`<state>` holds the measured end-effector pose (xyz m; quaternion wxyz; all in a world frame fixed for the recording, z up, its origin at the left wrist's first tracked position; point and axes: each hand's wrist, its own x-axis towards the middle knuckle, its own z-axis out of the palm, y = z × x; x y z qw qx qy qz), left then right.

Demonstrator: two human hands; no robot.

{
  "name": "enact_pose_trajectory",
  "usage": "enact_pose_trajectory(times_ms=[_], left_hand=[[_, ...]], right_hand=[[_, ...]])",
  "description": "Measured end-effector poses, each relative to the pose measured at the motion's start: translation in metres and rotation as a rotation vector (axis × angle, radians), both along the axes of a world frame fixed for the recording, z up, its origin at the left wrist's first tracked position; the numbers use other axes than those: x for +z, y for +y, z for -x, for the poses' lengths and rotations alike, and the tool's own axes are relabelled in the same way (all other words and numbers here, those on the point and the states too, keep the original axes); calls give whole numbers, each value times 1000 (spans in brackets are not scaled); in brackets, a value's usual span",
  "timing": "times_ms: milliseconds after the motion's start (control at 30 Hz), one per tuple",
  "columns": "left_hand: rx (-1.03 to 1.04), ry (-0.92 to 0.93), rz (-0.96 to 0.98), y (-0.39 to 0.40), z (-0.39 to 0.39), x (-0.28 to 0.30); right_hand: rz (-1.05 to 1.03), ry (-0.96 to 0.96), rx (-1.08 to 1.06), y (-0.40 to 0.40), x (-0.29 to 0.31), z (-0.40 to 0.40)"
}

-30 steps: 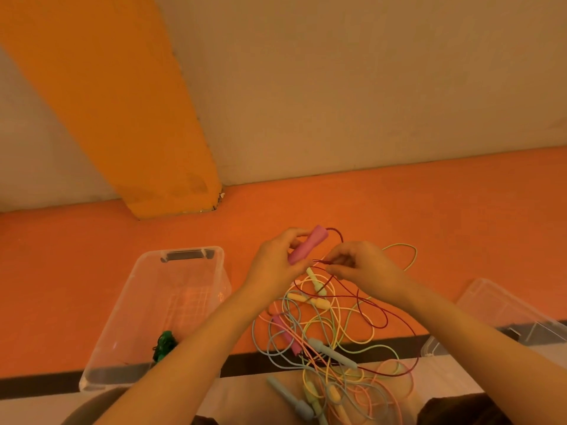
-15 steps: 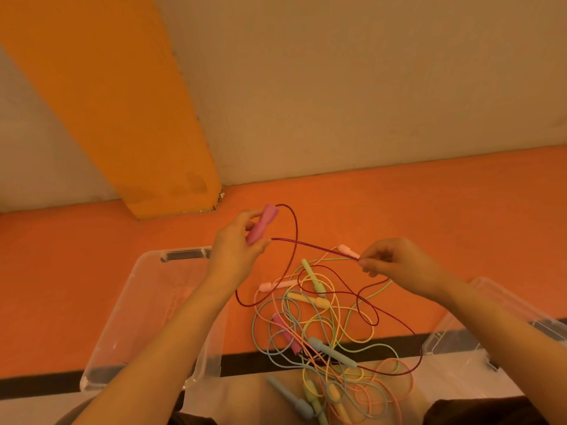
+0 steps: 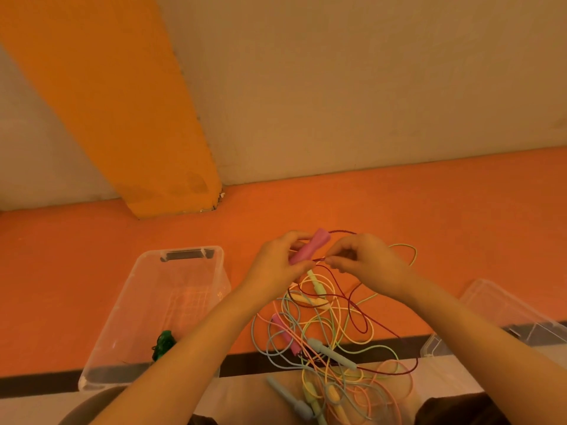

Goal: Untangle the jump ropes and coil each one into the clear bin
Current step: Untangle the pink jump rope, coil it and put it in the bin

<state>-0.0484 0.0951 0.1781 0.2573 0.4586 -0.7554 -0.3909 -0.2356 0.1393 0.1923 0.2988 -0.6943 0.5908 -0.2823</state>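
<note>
The person is working on the dark red thin-corded jump rope (image 3: 357,314), and the step in hand looks like coiling it while it is being drawn free of the pile. The left hand (image 3: 276,268) is gripping the rope's pink cylindrical plastic handle (image 3: 310,250), fingers curled round it, with the handle tilting up toward 1 o'clock. The right hand (image 3: 365,265), just beside it at 3 o'clock, is pinching the red cord between thumb and fingertips, close to the lower end of the handle. A short loop of cord is arching from the top of the handle over toward the right hand.

From the pinch, the cord is running down toward 6 o'clock into the tangled heap of pastel jump ropes (image 3: 325,348), yellow, blue, green and peach, which is lying on the orange floor (image 3: 429,216) below both hands. The red cord is crossing several of these strands, and its second pink handle (image 3: 283,331) is lying at the left of the heap, so the rope is not yet free.

The clear rectangular plastic bin (image 3: 129,305) is sitting at 9 o'clock from the heap, holding one small dark green bundle (image 3: 164,343); a second clear plastic bin (image 3: 506,314) is showing at 3 o'clock.

The next move probably calls for laying this length against the handle as a loop, then sliding the right hand further along the cord and lifting gently, so that the pastel strands are not dragged up with it.
</note>
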Motion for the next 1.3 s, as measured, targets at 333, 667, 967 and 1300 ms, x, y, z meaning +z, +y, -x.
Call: enact_pose_trajectory(times_ms=[333, 667, 967, 1300], left_hand=[[56, 46, 128, 5, -1, 5], [263, 83, 206, -13, -30, 10], [248, 21, 73, -18, -33, 12], [27, 140, -47, -3, -5, 12]], right_hand=[[-127, -52, 13, -1, -7, 1], [-178, -77, -32, 16, -13, 31], [-40, -110, -105, 14, -7, 31], [60, -82, -16, -1, -5, -5]])
